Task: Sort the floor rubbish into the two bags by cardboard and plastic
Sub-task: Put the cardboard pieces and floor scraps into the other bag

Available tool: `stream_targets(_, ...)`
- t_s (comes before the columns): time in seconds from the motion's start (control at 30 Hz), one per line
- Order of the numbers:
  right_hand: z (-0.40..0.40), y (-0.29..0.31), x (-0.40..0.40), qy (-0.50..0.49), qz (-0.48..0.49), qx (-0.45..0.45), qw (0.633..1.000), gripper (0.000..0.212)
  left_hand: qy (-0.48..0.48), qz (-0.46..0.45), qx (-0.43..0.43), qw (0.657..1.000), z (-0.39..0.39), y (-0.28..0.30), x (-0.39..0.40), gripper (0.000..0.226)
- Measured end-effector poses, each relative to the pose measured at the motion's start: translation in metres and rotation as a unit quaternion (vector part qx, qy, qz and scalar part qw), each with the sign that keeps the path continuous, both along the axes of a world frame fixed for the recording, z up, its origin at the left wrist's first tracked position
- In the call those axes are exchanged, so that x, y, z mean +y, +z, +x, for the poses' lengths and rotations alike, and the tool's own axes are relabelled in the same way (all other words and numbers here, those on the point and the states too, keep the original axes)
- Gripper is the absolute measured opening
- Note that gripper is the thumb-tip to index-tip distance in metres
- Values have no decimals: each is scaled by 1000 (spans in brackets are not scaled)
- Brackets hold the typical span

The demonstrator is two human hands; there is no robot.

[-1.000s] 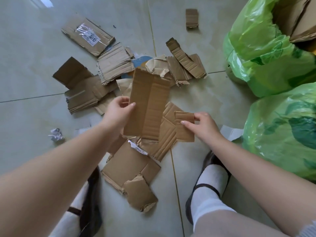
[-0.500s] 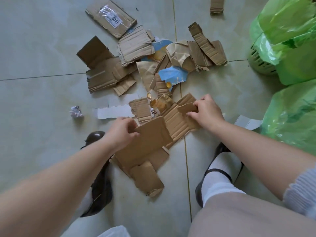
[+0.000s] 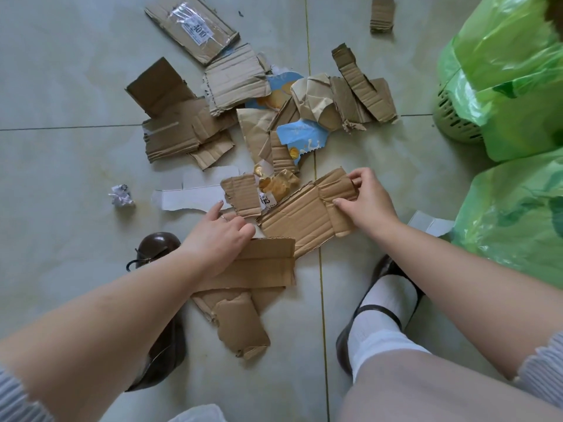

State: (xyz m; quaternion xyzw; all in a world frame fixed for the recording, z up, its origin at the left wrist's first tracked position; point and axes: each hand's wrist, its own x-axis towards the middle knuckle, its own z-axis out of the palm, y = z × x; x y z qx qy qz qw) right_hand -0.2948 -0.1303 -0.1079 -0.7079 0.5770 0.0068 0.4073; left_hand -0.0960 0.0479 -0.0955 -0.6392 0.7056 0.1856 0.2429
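- I see the cardboard scraps [image 3: 189, 132] scattered over the floor ahead of my feet, with blue plastic wrapper pieces [image 3: 304, 137] and a gold wrapper [image 3: 277, 185] mixed into the heap.
- My right hand [image 3: 365, 202] is closed on a small cardboard piece [image 3: 342, 193] lying over the end of a larger flat sheet [image 3: 297, 217].
- My left hand [image 3: 217, 236] presses, fingers curled, on a folded cardboard panel [image 3: 262, 266] that lies on the pile; I cannot tell whether it grips it.
- Two green bags [image 3: 511, 74] sit at the right, the far one over a green basket [image 3: 454, 123]; their contents are hidden from here.
- Compared with a second ago, the tall panel my left hand held upright is now down flat, and both hands are lower.
- Pale tiled floor [image 3: 61, 86]; a crumpled white wad [image 3: 121, 195] lies apart at the left.
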Motion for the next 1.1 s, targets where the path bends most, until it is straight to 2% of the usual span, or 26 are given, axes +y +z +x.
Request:
stream_targets(0.07,0,2,-3,-44,51,-29,997,64,-28,9,-4,1000,3,2,-5,25)
stream_targets(0.13,-2,0,-7,-86,107,-74,988,64,-45,10,1,999,8,1,-11,22)
stream_targets(0.27,-6,5,-12,-177,187,-171,951,31,-45,44,10,998,18,1,-19,14)
stream_targets(0.4,-2,7,-14,-284,275,-256,882,15,15,91,41,995,20,5,-26,11)
stream_targets(0.67,13,-5,-7,-391,355,-296,796,14,156,87,92,980,34,16,-35,20)
stream_targets(0.77,20,-12,3,-388,394,-275,786,28,224,74,114,965,36,25,-40,26)
stream_targets(0.9,31,-14,10,-400,391,-257,788,45,303,38,142,941,35,34,-49,32)
stream_targets(1.0,33,-7,6,-400,387,-262,788,29,337,43,178,924,39,34,-56,30)
stream_targets(1.1,27,8,-11,-412,377,-298,774,15,380,7,258,888,47,42,-74,35)
